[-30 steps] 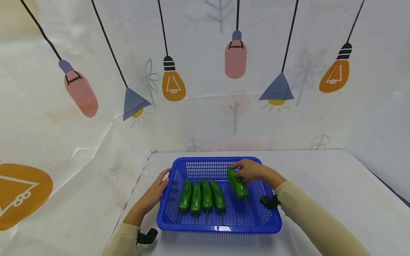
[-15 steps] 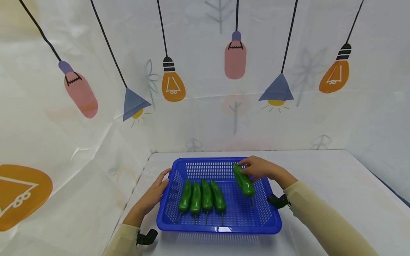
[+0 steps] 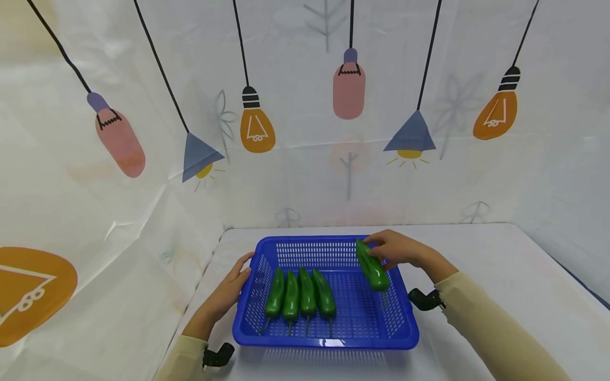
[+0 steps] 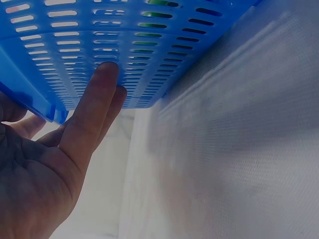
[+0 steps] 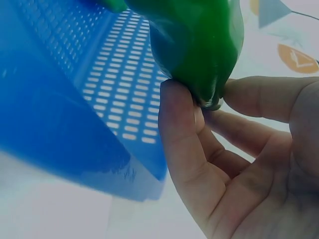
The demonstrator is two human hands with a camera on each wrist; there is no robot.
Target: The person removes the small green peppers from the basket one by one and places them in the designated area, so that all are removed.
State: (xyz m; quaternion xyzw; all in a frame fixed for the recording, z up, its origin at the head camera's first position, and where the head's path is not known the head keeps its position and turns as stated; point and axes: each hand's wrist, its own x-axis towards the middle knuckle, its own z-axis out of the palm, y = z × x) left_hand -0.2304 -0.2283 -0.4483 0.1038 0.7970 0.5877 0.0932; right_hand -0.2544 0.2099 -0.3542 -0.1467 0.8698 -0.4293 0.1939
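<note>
My right hand [image 3: 402, 251] pinches a long green pepper [image 3: 372, 270] by its pointed end, above the right side of a blue plastic basket [image 3: 286, 341]. The pepper's stem hangs downward. In the right wrist view the thumb and fingers [image 5: 182, 134] meet at the pepper's tip [image 5: 209, 55]. On the left, my left hand [image 3: 227, 291] rests against the basket's side and rim. Its nearly straight fingers [image 4: 87, 114] touch the perforated outer wall [image 4: 99, 40] in the left wrist view. Several more green peppers [image 3: 307, 293] lie side by side in the basket's left half, stems toward me.
A white-covered table [image 3: 486, 275] bears the basket. Behind it hangs a pale cloth backdrop [image 3: 305, 174] printed with lamps and bulbs. Each wrist wears a black device, such as the right wrist device [image 3: 424, 299].
My right hand has moved to the right and slightly away from me, carrying the pepper toward the basket's right side. The left hand, the basket and the other peppers stay put.
</note>
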